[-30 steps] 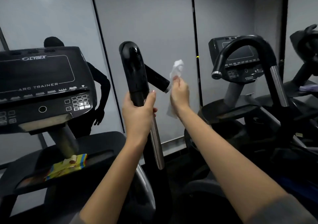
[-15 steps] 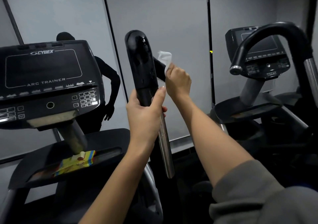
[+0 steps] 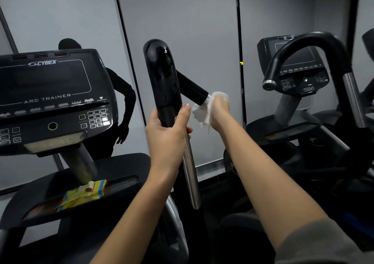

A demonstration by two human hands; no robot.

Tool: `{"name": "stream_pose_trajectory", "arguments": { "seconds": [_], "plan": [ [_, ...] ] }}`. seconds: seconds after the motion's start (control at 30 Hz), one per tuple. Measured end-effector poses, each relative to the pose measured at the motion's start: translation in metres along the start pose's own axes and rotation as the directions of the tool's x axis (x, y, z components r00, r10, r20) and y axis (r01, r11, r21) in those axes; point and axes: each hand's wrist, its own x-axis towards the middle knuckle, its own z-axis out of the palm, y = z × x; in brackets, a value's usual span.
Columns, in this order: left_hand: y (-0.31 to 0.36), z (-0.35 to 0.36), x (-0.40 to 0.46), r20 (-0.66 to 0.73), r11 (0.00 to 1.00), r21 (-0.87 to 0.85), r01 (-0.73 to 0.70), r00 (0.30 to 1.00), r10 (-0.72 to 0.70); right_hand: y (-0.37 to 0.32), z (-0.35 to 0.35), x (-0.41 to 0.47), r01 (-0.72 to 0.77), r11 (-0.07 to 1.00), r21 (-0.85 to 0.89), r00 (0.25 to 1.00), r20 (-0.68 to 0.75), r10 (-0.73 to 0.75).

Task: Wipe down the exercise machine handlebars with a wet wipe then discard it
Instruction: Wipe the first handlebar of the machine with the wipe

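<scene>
A glossy black upright handlebar [image 3: 163, 77] rises in the middle, wet streaks on its face, on a silver tube below. My left hand [image 3: 168, 134] grips it where black meets silver. A shorter black side grip [image 3: 191, 87] sticks out to the right. My right hand [image 3: 219, 109] holds a white wet wipe [image 3: 202, 114] wrapped over that grip's silver end cap; part of the wipe hangs below my fingers.
The Cybex Arc Trainer console [image 3: 54, 97] stands at the left, with a yellow wipe packet [image 3: 83, 195] in its tray. A second machine with a curved black handlebar [image 3: 303, 53] and console [image 3: 293, 65] is at the right. Grey wall panels lie behind.
My right hand slid the wipe from near the base of the side grip outward and down to its end cap. My left hand stayed on the upright handlebar.
</scene>
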Motion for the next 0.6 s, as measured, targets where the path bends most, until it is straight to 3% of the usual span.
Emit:
{"name": "stream_pose_trajectory", "arguments": {
  "seconds": [0.2,0.5,0.6],
  "plan": [
    [-0.001,0.000,0.001,0.007,1.000,-0.013,-0.014,1.000,0.014,0.011,0.018,0.003,0.208,0.954,-0.213,0.978,0.048,-0.203],
    [-0.002,-0.001,0.001,0.007,1.000,-0.010,-0.010,1.000,0.010,0.026,-0.006,0.002,0.103,0.982,-0.161,0.990,0.108,-0.086],
    [-0.001,-0.001,0.000,0.010,1.000,-0.017,-0.008,1.000,0.008,0.009,0.004,0.004,0.269,0.938,-0.220,0.963,0.061,-0.262]
  ]
}}
